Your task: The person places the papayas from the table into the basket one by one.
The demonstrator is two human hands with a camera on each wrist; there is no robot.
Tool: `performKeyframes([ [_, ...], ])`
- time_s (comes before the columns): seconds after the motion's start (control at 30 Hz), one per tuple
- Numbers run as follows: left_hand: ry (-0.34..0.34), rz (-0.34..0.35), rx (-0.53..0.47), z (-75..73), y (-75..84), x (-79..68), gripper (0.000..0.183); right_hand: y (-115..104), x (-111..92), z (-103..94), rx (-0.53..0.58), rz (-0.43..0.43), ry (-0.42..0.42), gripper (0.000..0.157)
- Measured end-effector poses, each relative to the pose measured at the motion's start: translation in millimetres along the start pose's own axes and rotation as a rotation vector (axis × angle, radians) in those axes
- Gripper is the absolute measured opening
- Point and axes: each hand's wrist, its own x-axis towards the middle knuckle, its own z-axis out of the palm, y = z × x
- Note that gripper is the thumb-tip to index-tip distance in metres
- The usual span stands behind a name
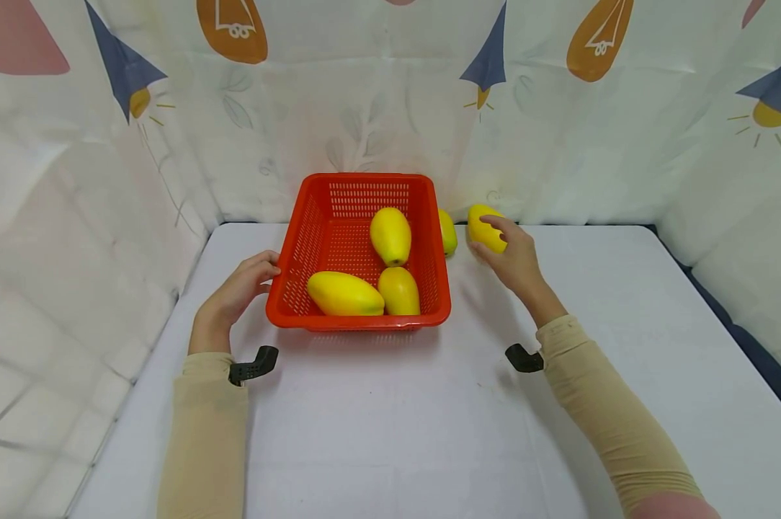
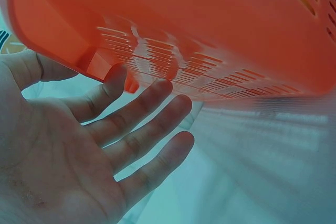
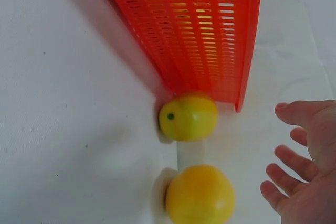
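A red plastic basket with slotted walls holds three yellow mangoes: one long mango at the front left, another mango beside it, and a third mango behind. My left hand holds the basket's left rim; in the left wrist view its thumb passes behind the rim while the other fingers spread under it. At the back, my right hand hovers by a yellow mango, thumb and fingers apart. A greenish-yellow mango lies against the basket's right side, partly hidden in the head view.
A white cloth covers the table. Patterned curtains hang behind it and along both sides. Black camera mounts stick out from the left wrist and the right wrist.
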Motion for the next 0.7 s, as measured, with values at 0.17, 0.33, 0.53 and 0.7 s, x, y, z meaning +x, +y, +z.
performKeyframes([
  [0.17, 0.000, 0.003, -0.001, -0.1, -0.1, 0.1, 0.023, 2, 0, -1.4, 0.000, 0.010, 0.002, 0.047],
  [0.33, -0.001, 0.000, -0.005, -0.2, -0.2, 0.1, 0.024, 7, 0, -1.7, -0.001, 0.025, 0.000, 0.047],
  [0.53, -0.002, 0.001, -0.002, -0.3, -0.4, 0.0, 0.024, 8, 1, -3.6, -0.021, 0.073, -0.018, 0.048],
  [0.7, -0.003, -0.002, -0.002, -0.3, -0.1, 0.1, 0.024, 12, 2, -5.2, -0.021, 0.082, -0.022, 0.049],
])
